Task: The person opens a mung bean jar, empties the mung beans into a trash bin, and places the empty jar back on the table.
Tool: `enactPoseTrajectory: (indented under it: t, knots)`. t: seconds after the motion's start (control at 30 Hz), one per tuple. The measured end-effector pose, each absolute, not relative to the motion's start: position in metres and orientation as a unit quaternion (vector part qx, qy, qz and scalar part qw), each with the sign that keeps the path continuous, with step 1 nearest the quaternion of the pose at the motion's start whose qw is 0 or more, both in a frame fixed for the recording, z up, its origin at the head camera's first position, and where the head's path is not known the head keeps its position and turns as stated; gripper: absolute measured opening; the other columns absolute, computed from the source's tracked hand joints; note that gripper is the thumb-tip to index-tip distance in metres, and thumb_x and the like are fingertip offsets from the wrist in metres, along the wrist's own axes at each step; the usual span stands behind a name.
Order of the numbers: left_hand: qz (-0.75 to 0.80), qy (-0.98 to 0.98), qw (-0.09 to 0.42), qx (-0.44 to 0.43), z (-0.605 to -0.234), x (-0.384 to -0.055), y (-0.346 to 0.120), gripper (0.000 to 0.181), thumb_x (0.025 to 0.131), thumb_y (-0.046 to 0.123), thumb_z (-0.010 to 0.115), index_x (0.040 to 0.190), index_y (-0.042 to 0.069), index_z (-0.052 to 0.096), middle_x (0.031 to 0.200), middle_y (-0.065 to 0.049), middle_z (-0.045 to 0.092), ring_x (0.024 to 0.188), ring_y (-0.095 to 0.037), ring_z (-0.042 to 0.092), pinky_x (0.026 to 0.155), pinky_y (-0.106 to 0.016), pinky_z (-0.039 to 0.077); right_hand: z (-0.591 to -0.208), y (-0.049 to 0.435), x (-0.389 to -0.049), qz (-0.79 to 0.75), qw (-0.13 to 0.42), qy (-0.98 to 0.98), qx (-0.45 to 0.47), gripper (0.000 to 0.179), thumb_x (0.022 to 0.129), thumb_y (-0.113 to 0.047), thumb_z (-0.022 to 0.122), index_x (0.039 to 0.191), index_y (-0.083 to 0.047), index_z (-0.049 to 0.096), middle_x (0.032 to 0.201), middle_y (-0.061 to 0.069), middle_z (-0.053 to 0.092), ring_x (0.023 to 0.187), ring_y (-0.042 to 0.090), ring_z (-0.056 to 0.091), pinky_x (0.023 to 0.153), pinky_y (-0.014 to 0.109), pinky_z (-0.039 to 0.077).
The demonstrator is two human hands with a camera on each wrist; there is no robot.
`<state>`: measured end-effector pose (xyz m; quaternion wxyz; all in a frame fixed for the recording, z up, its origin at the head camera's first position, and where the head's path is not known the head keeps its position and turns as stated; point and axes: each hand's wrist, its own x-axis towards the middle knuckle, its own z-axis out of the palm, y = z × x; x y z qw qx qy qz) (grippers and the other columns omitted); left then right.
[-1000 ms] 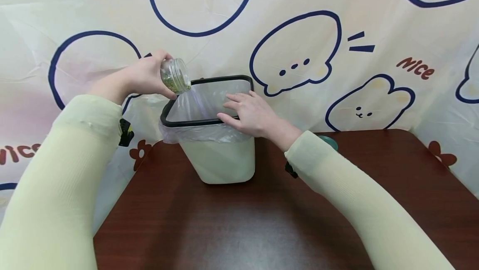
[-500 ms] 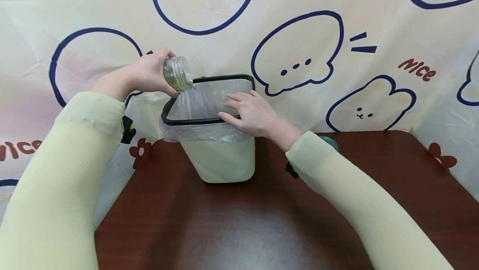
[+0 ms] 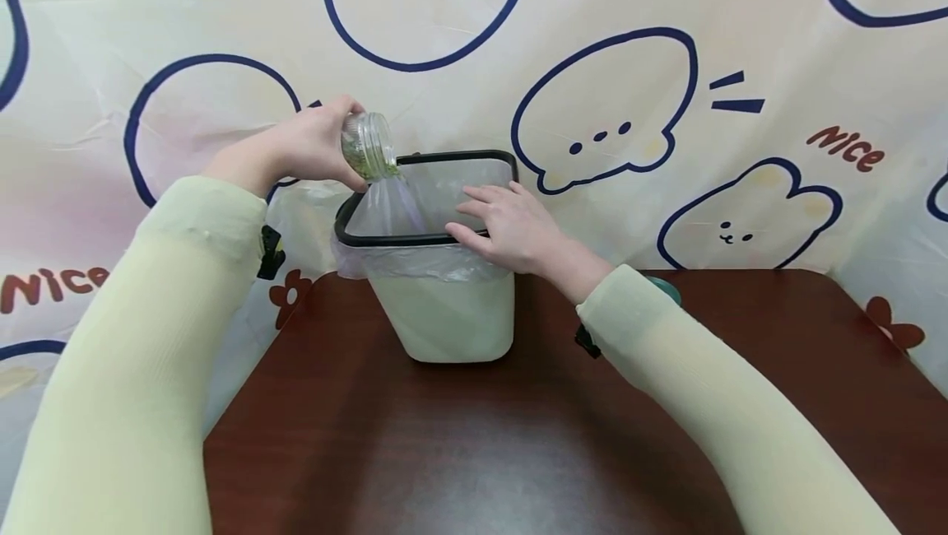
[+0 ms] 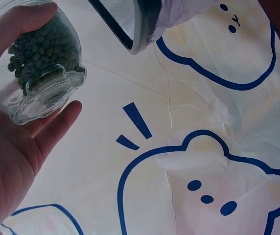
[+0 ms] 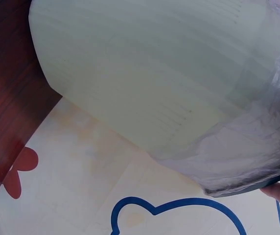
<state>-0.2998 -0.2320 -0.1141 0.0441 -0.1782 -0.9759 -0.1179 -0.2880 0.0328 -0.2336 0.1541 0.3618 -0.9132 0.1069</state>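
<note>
The table (image 3: 481,436) is dark brown, glossy. A teal object (image 3: 666,287) lies near its far edge, partly hidden. The pale backdrop (image 3: 452,115) bears blue-outlined cartoon figures (image 3: 741,218).

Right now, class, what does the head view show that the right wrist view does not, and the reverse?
Only head view: the left hand gripping a glass jar with green contents.
Only right wrist view: rows of small marks on the bin's wall.
Both: the bin, its plastic liner, its black rim, the tabletop and the right hand.
</note>
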Motion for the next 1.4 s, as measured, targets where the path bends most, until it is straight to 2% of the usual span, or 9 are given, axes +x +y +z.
enactPoseTrajectory:
  t: [0.3,0.53,0.87,1.13,1.4]
  knots:
    - [-0.120,-0.976,0.045,-0.177,-0.112,-0.301,-0.230,0.093,0.069,0.014,0.084,0.140,-0.001,0.027,0.125,-0.029,0.047,0.109,-0.042,0.049,0.093,-0.056,0.040,-0.234,0.035,-0.288,0.110,0.153,-0.913,0.362,0.055,0.100,-0.052,0.040,0.134,-0.014,0.060,0.148,0.007,0.044,0.137,0.022,0.037,0.113,0.051,0.018]
    - [-0.143,-0.971,0.070,-0.177,-0.102,-0.298,-0.229,0.095,0.069,0.012,0.084,0.143,-0.002,0.025,0.127,-0.028,0.045,0.109,-0.042,0.048,0.091,-0.056,0.040,-0.233,0.035,-0.289,0.107,0.162,-0.910,0.366,0.053,0.100,-0.051,0.041,0.132,-0.014,0.061,0.146,0.007,0.045,0.136,0.022,0.039,0.112,0.051,0.019]
    - [-0.134,-0.974,0.037,-0.180,-0.109,-0.299,-0.227,0.094,0.069,0.008,0.083,0.142,0.000,0.024,0.129,-0.030,0.043,0.111,-0.044,0.047,0.093,-0.058,0.041,-0.232,0.035,-0.288,0.110,0.159,-0.909,0.368,0.054,0.100,-0.051,0.042,0.132,-0.013,0.061,0.146,0.009,0.046,0.136,0.023,0.039,0.112,0.051,0.019]
    - [-0.121,-0.971,0.080,-0.192,-0.101,-0.298,-0.227,0.093,0.068,0.009,0.083,0.142,0.000,0.027,0.126,-0.028,0.047,0.107,-0.043,0.049,0.090,-0.057,0.041,-0.232,0.035,-0.288,0.111,0.166,-0.908,0.368,0.053,0.100,-0.050,0.042,0.131,-0.013,0.062,0.145,0.008,0.047,0.135,0.022,0.040,0.112,0.051,0.020]
    - [-0.133,-0.972,0.049,-0.189,-0.107,-0.298,-0.224,0.092,0.067,0.003,0.082,0.141,-0.001,0.027,0.129,-0.028,0.045,0.110,-0.043,0.048,0.091,-0.057,0.042,-0.232,0.037,-0.288,0.111,0.159,-0.909,0.369,0.053,0.100,-0.050,0.042,0.132,-0.012,0.061,0.146,0.009,0.046,0.136,0.023,0.038,0.112,0.052,0.019]
